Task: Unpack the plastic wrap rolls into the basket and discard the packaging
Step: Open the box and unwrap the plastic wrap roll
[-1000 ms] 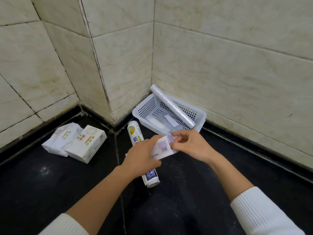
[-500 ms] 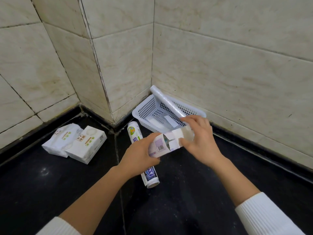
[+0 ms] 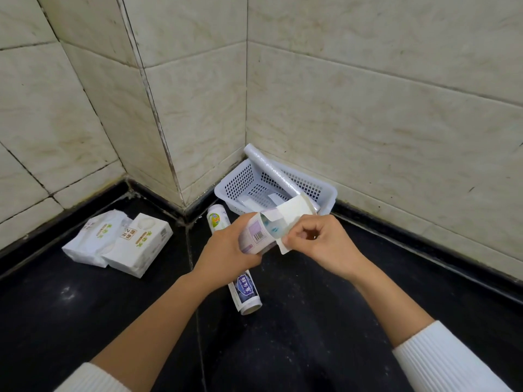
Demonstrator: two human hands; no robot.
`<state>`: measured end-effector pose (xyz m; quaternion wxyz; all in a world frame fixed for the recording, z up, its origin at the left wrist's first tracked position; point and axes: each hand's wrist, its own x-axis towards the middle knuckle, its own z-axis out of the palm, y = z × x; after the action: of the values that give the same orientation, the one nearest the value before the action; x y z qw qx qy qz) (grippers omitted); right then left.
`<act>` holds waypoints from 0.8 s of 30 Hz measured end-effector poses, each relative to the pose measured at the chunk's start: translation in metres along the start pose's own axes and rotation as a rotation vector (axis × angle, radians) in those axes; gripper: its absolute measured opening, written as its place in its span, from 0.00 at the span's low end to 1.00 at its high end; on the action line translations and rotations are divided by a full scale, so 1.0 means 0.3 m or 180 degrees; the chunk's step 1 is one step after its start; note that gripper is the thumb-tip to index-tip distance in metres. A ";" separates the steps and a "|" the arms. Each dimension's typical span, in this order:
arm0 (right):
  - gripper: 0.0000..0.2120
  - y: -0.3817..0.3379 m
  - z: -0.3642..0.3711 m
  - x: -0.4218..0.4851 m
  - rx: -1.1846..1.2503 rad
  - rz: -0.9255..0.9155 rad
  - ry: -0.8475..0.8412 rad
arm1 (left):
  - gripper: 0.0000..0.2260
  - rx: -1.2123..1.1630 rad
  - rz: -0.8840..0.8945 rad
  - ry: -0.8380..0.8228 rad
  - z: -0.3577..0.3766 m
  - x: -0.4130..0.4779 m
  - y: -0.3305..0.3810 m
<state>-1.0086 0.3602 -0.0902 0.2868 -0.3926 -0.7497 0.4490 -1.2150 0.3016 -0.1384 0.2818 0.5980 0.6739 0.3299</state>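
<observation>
A white perforated basket point(image 3: 243, 182) sits in the wall corner with a bare plastic wrap roll point(image 3: 271, 171) leaning across it. Just in front of the basket, above the floor, my left hand point(image 3: 229, 247) grips a wrapped roll with a paper label and barcode point(image 3: 259, 236). My right hand point(image 3: 319, 241) pinches the loose white flap of that label point(image 3: 291, 215), which stands peeled away from the roll. Another wrapped roll point(image 3: 244, 292) lies on the black floor below my left hand, partly hidden by it.
Two white tissue packs point(image 3: 119, 241) lie on the black floor at the left. Tiled walls close in behind the basket and on both sides. Two small white slips point(image 3: 249, 201) lie in the basket bottom.
The paper label has come further off the held roll. My right hand has moved down and back toward me, pulling the flap open. The left hand holds nearly still.
</observation>
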 end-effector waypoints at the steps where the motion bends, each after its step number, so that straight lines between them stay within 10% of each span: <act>1: 0.04 0.000 0.001 0.000 -0.0032 -0.0058 -0.0020 | 0.32 -0.0013 0.0003 -0.0048 -0.005 0.003 -0.002; 24: 0.23 -0.071 -0.037 0.017 -0.2474 -0.0490 -0.0799 | 0.34 0.0371 0.0328 -0.0703 -0.027 0.003 0.019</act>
<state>-1.0096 0.3635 -0.0658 0.0564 -0.3567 -0.9197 0.1541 -1.2179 0.3019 -0.1289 0.3017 0.6798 0.6252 0.2364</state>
